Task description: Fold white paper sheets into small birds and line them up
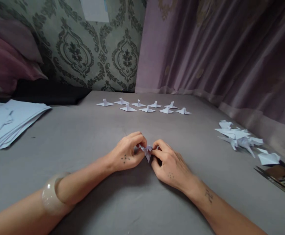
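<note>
Between my two hands, just above the grey cloth (88, 202), is a small folded white paper piece (147, 154), its lower tip pointing down. My left hand (130, 151) pinches its left side between thumb and fingers. On the other side my right hand (169, 163) grips it with curled fingers, and its fingertips partly cover the paper. Farther back, several folded paper cranes (127, 108) with spread wings stand in two loose rows. The exact folds of the held piece are too small to make out.
A stack of white paper sheets (12, 120) lies at the left, near a black cloth (52, 92). To the right is a heap of folded paper pieces (240, 137), with scissors (267, 174) close to the edge of view. A purple curtain (176, 49) hangs behind.
</note>
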The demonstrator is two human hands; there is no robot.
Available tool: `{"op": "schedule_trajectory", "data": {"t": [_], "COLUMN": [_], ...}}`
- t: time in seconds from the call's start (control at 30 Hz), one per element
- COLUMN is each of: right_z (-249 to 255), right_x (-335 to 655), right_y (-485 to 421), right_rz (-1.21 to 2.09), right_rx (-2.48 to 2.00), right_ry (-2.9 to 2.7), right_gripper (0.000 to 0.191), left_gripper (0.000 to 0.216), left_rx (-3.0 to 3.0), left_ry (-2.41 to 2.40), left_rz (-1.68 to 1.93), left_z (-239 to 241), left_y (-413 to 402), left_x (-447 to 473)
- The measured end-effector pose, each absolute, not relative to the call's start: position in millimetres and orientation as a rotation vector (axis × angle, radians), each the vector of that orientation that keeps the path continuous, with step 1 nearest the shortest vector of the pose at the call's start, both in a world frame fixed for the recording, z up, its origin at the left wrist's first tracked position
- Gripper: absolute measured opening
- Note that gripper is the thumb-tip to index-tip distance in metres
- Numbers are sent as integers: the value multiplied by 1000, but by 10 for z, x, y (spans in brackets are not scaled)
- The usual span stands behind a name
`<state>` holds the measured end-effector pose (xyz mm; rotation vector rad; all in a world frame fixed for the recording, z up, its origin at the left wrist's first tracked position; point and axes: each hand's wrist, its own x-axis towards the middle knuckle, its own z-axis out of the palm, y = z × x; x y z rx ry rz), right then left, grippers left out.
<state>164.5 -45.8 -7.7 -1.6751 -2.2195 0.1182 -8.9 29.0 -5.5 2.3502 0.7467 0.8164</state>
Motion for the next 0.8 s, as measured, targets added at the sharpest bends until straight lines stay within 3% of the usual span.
{"op": "schedule_trajectory", "data": {"t": [0.4, 0.6, 0.8], "right_z": [-80, -117, -188], "right_x": [1635, 1651, 1734], "right_y": [-477, -430, -303], "right_rz": [146, 195, 349], "right_rx": [-1656, -1640, -1722], "right_ry": [-2219, -2122, -1789], "right_gripper": [26, 25, 23], "left_gripper": [31, 11, 16], "left_rx": [2523, 2330, 2261], "left_ry": [723, 899, 884], "left_rz": [697, 615, 557], "left_z": [-193, -240, -164], "left_y": [310, 382, 419], "left_x": [-71, -11, 6]}}
